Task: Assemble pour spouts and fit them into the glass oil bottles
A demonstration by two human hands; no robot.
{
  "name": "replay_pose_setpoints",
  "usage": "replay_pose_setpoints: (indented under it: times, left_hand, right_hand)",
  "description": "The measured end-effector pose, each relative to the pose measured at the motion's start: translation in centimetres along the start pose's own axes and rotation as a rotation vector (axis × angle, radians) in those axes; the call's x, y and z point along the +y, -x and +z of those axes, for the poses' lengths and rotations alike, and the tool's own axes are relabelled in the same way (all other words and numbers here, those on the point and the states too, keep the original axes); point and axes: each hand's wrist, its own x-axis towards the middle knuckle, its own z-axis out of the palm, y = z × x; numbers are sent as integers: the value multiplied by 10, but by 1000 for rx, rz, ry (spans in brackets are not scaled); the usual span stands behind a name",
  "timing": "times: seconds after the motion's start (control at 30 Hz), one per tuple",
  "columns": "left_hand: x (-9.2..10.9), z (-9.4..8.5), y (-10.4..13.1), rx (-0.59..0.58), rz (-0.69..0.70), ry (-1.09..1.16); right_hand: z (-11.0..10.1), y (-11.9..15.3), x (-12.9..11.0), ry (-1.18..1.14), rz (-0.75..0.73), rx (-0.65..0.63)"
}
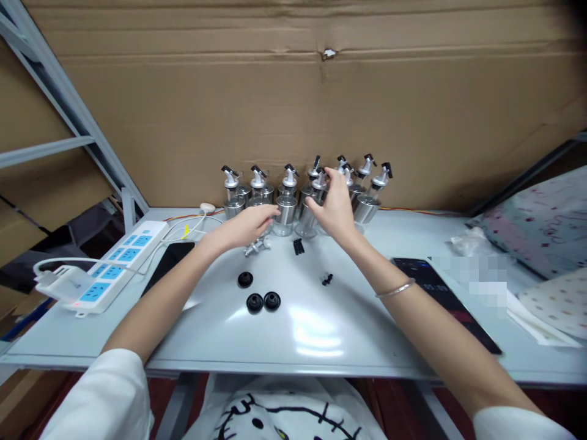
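My right hand (pixel 337 205) is at the row of glass-and-metal oil bottles, thumb and fingers apart around the top of an oil bottle (pixel 308 221). Whether it touches that bottle I cannot tell. My left hand (pixel 252 226), fingers stretched out, hovers in front of another oil bottle (pixel 287 211) and just above some small silver spout parts (pixel 257 246). Small black levers (pixel 298 246) lie in front of the row. Nearer me are black round stoppers (pixel 245 279) and tiny black pieces (pixel 327 279).
A white power strip (pixel 114 266) with a plugged-in charger and cables lies on the left, beside a dark phone (pixel 169 263). At right a larger phone (pixel 440 299) shows a timer, near patterned fabric (pixel 541 220). Cardboard (pixel 284 104) stands behind the table.
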Motion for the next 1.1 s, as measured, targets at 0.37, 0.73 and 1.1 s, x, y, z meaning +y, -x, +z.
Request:
replay_pose_setpoints:
  times: [0.37, 0.73, 1.1]
  left_hand:
    - [-12, 29, 3, -241, -36, -204]
    - [-12, 59, 8, -167, 49, -136]
    - [-13, 73, 7, -82, 151, -61]
  right_hand:
    - [-6, 42, -40, -28, -96, -96]
    - [-12, 62, -19, -167, -83, -209]
    - [-25, 75, -53, -303, -270, -598]
